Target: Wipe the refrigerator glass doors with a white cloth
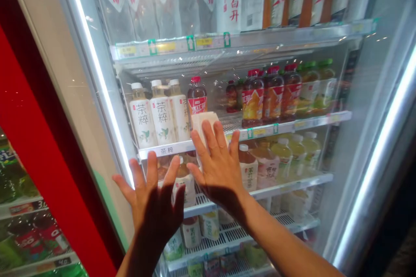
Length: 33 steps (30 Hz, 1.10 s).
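Under the spread fingers of my right hand lies a folded white tissue, held flat against the glass door of a drinks fridge. Its upper edge shows above the fingertips; the rest is mostly covered by the hand. My left hand is lower and to the left, with fingers stretched wide and nothing in them. It is at or just before the glass; whether it touches cannot be made out. Behind the glass, white-labelled tea bottles and a red-capped bottle stand on the shelf near both hands.
Shelves hold several rows of bottles, with large clear bottles and amber ones on top. Bright light strips run down both sides. A red-framed fridge with more drinks adjoins on the left.
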{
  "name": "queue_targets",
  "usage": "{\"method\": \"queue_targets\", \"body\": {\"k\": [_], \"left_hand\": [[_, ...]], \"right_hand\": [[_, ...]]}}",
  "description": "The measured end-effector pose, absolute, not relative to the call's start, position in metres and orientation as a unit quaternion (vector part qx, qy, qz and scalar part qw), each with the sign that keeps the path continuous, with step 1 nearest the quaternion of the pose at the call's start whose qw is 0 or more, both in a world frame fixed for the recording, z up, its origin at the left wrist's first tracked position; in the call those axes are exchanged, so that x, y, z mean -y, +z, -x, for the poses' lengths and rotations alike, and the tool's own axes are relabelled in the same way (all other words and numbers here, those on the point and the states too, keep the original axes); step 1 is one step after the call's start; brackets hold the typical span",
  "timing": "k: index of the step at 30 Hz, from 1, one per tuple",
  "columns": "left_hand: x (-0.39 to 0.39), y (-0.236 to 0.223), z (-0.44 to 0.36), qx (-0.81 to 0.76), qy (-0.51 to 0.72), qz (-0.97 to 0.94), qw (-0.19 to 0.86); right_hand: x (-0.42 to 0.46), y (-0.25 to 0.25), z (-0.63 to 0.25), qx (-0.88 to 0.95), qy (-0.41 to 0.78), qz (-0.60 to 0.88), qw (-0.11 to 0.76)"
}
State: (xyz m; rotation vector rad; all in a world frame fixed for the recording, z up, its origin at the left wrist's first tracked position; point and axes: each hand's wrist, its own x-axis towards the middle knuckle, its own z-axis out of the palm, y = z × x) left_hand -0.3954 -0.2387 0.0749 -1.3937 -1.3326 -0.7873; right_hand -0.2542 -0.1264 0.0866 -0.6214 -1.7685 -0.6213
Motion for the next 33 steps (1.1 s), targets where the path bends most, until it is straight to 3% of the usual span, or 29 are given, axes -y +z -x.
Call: {"method": "queue_targets", "body": {"k": [2,7,9,13,15,22,26,29,33], "left_hand": [[0.234,0.073,0.387,0.552,-0.34,0.576,0.497],[0.215,0.039,0.374,0.558,-0.305,0.6,0.486],[0.2,0.058,0.365,0.542,-0.333,0.591,0.496],[0.174,0.136,0.329,0.478,-0.384,0.567,0.55],[0.164,0.153,0.305,0.459,-0.396,0.561,0.565],[0.127,0.105,0.237,0.461,-0.373,0.594,0.544],[0.111,0.177,0.192,0.409,-0.397,0.594,0.568],[0.102,0.232,0.163,0.377,-0.396,0.587,0.597],[0.081,0.21,0.141,0.363,-0.382,0.61,0.592]], "right_hand": [[0.127,0.084,0.247,0.747,-0.277,0.252,0.549],[0.12,0.023,0.219,0.762,-0.316,0.203,0.527],[0.104,0.043,0.207,0.754,-0.333,0.2,0.529],[0.066,0.146,0.165,0.696,-0.345,0.221,0.59],[0.054,0.174,0.134,0.674,-0.34,0.221,0.618],[0.015,0.103,0.049,0.675,-0.382,0.1,0.623],[-0.013,0.163,0.029,0.662,-0.383,0.119,0.634],[-0.028,0.216,0.008,0.68,-0.409,0.141,0.592],[-0.04,0.184,-0.04,0.741,-0.463,0.1,0.477]]}}
